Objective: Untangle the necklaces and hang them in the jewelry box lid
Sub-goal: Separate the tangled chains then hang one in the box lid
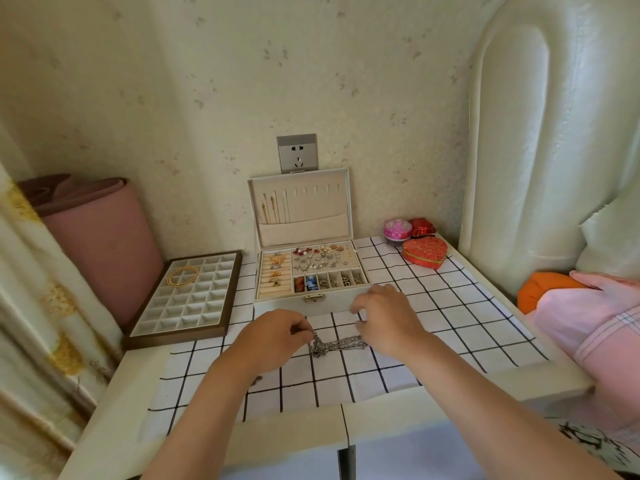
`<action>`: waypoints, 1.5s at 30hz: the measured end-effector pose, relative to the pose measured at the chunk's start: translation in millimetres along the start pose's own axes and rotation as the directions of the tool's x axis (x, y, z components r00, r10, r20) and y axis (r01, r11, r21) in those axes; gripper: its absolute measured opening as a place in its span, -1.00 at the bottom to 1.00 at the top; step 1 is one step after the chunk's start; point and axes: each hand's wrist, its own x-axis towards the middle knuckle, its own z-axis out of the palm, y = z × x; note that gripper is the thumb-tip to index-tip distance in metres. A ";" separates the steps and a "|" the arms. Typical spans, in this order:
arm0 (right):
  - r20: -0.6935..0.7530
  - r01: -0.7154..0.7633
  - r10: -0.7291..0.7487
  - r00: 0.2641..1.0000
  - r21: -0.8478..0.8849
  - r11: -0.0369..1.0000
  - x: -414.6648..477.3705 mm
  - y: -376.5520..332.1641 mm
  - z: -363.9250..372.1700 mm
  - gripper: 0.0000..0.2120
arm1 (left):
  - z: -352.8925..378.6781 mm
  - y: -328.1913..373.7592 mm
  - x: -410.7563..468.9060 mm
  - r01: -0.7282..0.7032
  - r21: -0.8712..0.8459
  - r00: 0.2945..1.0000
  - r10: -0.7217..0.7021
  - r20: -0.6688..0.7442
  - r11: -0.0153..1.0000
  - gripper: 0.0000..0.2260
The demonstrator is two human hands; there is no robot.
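Left hand (pixel 277 336), right hand (pixel 386 320), both pinching tangled necklaces (pixel 337 344) (silver)

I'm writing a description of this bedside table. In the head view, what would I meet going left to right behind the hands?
Pink rolled mat → divided tray → open jewelry box → red heart-shaped box → orange cushion.

Tangled necklaces (pixel 337 342) pinched by left hand (pixel 273 336), right hand (pixel 386 320) — jewelry box (pixel 277 304) behind
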 end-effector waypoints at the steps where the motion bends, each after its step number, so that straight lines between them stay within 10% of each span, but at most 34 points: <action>1: 0.022 0.032 -0.037 0.999 0.182 0.983 -1.1 -5.9 0.4 -0.76 | 0.7 1.4 0.3 -0.010 -0.041 1.000 0.011 0.014 0.999 -0.90; 5: 0.260 -0.053 -0.142 0.955 0.623 0.781 -1.6 -28.1 0.8 -0.79 | -0.9 4.1 0.2 -0.053 -0.154 0.998 0.057 0.022 0.987 -0.88; 16: 0.112 -0.052 -0.040 0.993 0.708 0.704 5.2 -17.2 -2.3 -0.84 | -4.3 -6.3 0.2 0.045 -0.215 0.999 -0.048 -0.008 0.976 -0.79; 26: 0.287 -0.272 0.055 0.956 0.942 -0.196 4.8 -28.3 -17.3 -0.77 | -4.0 -8.9 2.7 0.155 -0.100 0.988 -0.157 -0.009 0.983 -0.70; 34: 0.324 -0.339 0.152 0.934 0.937 0.085 4.6 -26.8 -17.0 -0.78 | -7.2 0.8 0.0 0.115 -0.213 0.993 -0.120 -0.012 0.970 -0.74; 39: 0.236 -0.093 -0.034 0.971 0.504 0.859 -1.2 -26.3 -16.7 -0.76 | -3.8 6.7 0.8 0.069 -0.262 0.995 -0.084 -0.047 0.963 -0.77; 45: 0.216 -0.059 -0.067 0.974 0.528 0.847 3.4 -24.0 -7.0 -0.76 | 3.1 4.2 -0.6 0.008 -0.106 0.999 -0.011 -0.031 0.994 -0.91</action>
